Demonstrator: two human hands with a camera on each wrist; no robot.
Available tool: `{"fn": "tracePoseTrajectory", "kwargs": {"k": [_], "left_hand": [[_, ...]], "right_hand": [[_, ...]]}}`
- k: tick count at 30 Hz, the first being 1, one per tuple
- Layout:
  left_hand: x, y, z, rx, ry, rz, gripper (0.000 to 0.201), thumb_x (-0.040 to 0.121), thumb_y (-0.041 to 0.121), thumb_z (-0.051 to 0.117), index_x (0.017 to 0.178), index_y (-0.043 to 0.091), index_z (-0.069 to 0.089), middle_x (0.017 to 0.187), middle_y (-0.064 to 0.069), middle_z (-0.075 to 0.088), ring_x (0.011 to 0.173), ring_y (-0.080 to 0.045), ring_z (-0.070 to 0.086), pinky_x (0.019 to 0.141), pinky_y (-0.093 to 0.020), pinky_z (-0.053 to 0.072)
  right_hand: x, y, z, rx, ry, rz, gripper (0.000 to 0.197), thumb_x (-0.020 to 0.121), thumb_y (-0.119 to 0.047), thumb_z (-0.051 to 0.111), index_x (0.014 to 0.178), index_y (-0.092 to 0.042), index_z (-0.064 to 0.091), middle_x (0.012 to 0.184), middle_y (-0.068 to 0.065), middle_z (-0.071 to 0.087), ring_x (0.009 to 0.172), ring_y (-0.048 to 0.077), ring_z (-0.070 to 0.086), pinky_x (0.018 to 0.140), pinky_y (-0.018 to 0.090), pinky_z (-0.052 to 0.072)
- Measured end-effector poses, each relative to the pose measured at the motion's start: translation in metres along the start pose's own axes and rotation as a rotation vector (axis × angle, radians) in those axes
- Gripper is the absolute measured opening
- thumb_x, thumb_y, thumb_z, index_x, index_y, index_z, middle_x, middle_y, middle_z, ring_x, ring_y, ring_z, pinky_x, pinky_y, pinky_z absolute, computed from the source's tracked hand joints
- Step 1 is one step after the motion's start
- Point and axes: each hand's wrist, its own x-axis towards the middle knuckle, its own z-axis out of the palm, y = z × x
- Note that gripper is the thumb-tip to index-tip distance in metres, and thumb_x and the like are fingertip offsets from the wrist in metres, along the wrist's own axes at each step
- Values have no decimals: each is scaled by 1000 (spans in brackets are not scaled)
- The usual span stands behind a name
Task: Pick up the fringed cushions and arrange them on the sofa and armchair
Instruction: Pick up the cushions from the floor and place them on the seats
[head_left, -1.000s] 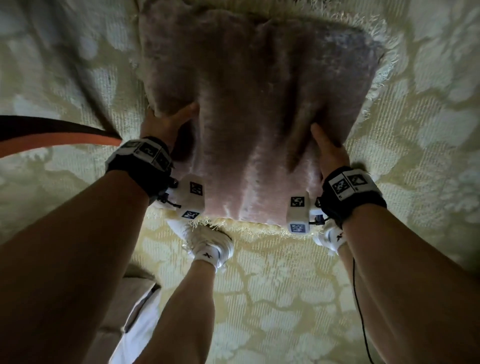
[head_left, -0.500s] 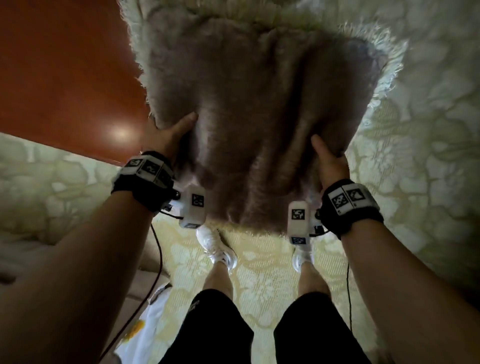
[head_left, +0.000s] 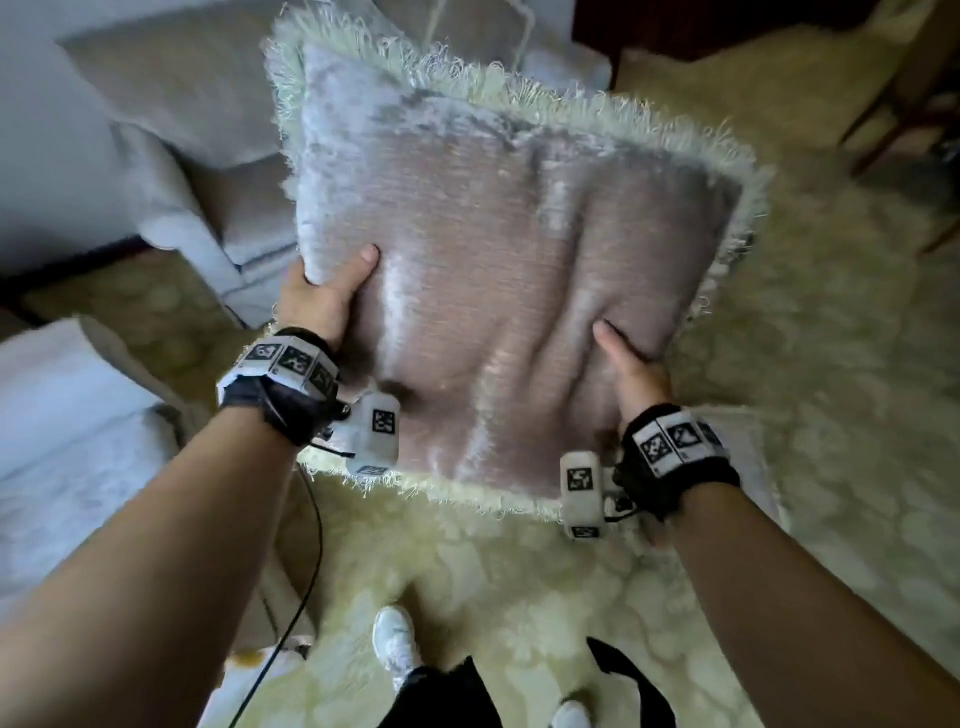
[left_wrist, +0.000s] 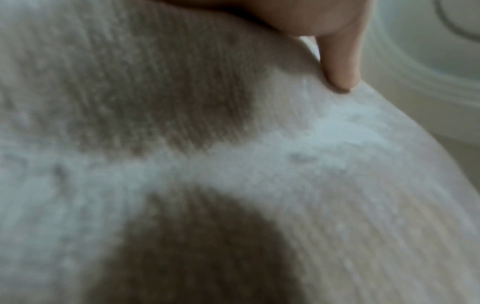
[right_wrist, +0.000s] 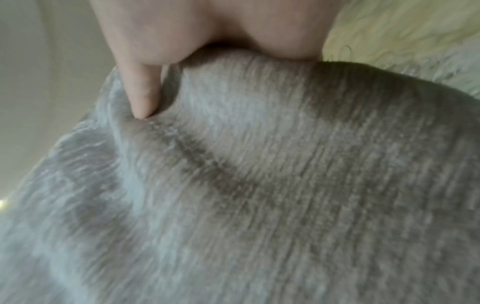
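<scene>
Beyond both hands, up and to the left, stands the pale sofa, its seat and arm just past the far edge of what is carried. By my judgement the coming move turns on this: the seat lies ahead of the left hand more than the right, so the left side would arrive first. Under the hands and feet spreads a patterned rug; another pale upholstered piece sits outside the left forearm, though I cannot tell whether it is the armchair.

The cushion is held in the air between the two hands, its face tipped toward the person, squarish, with cream fringe round the edge. The left hand grips its left side, thumb on the front; the right hand grips the lower right side, thumb pressed into the pile. The hands are apart, each clamped on the cushion.

The head view alone shows the sofa and the fringe. The wrist views, blurred, show a thumb of the left and a thumb of the right denting the ribbed fabric; the fingers behind are hidden everywhere.
</scene>
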Motion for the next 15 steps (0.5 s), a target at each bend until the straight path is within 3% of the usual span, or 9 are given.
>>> {"fn": "tracePoseTrajectory", "kwargs": {"k": [3,5,7,10,12,15], "left_hand": [[7,30,-54,-73,114,57,64,83,41,81,137,15,61,123,2,70,110,-16,67,99,-26,52],[13,46,-89,-97,166,94,69,79,44,82,137,12,61,126,-1,70,110,-16,68,92,-21,54],[23,56,-122,-142,215,122,77,69,51,84,133,12,64,121,0,73,102,-12,70,83,-16,54],[46,67,-164,-186,281,158,84,64,54,85,133,13,62,117,3,71,95,-6,69,83,-15,53],[67,73,-190,-201,316,186,89,61,57,83,134,12,61,119,2,71,98,-9,69,86,-19,52],[108,83,-223,-209,346,207,74,75,45,84,136,11,59,122,0,69,109,-16,68,94,-25,51]], "right_hand": [[-10,-30,55,2,-119,-70,61,54,-42,88,104,-12,71,102,5,77,97,23,74,90,49,58],[-17,-44,91,10,-212,-86,66,53,-43,88,108,-13,70,102,5,77,96,24,74,90,50,58],[-21,-55,129,9,-281,-106,73,51,-46,91,112,-13,69,102,6,77,96,25,74,89,53,58],[-24,-69,192,-3,-331,-139,86,36,-59,93,107,-16,70,100,3,78,94,24,75,88,52,58],[-27,-76,236,17,-366,-153,75,40,-53,92,103,-16,70,100,4,77,95,24,74,89,51,58],[-24,-77,300,56,-381,-170,75,46,-46,88,111,-13,69,102,6,77,98,25,73,90,51,57]]}}
